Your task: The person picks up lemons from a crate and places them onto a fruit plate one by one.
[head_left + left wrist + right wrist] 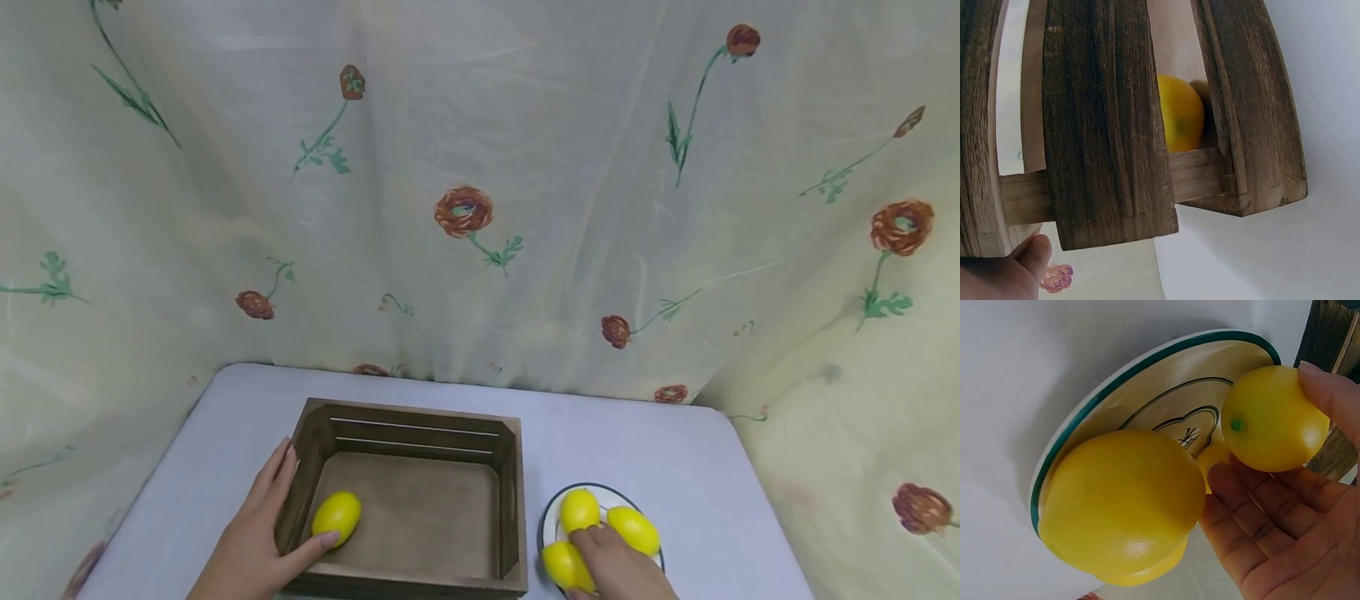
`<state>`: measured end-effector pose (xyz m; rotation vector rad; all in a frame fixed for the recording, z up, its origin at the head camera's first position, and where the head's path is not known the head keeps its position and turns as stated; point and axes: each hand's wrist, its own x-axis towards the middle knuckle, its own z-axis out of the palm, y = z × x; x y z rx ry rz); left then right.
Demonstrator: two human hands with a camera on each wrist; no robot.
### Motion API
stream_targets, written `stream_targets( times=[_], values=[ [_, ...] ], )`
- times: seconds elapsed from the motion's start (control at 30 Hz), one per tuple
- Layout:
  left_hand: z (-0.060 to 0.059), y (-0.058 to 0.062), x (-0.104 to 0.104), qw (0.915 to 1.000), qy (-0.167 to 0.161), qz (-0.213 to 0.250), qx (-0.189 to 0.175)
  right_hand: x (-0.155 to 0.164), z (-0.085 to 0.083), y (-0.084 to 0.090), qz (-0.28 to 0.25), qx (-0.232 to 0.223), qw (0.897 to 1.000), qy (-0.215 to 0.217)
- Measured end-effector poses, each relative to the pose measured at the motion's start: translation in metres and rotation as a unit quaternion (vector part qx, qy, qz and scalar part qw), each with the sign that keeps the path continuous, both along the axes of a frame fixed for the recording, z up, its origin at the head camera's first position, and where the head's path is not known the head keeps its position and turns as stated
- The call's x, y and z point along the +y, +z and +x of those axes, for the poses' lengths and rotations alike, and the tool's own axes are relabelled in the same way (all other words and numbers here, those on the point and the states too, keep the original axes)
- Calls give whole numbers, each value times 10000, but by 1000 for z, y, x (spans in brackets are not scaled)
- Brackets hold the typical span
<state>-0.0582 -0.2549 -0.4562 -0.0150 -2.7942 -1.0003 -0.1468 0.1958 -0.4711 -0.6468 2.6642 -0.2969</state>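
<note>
Right hand (618,567): curled round a lemon (1275,419) on the plate (551,521), two more lemons beside it.
Left hand (258,533): laid flat on the crate (420,492) wall, fingers straight, thumb near the lemon inside (337,515).

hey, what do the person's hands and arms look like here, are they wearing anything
Both are bare. The left hand and the right hand show no gloves, rings or watch, and no sleeve reaches the visible forearms. The fingernails look short and unpainted. The wrist cameras themselves are out of view.
</note>
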Motion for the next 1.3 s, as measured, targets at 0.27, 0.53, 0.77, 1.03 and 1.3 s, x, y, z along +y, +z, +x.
stream_targets(
  times=[0.27, 0.53, 0.77, 1.03, 1.3],
  values=[
    [0, 2, 1, 10000, 9, -21, -34, 3, -1, -4, -8, -140, 9998, -122],
    [0, 1, 1, 10000, 11, -33, 28, 5, 2, -5, -64, 118, 9999, 105],
    [0, 2, 1, 10000, 19, -45, 70, 3, 3, 1, 51, 336, 9992, 207],
    [-1, 2, 1, 10000, -4, -37, 64, -4, 8, 10, 38, 597, 9975, 387],
    [-1, 3, 1, 10000, -1, 41, -15, -17, 8, 22, -119, 395, 9988, -253]
  ],
)
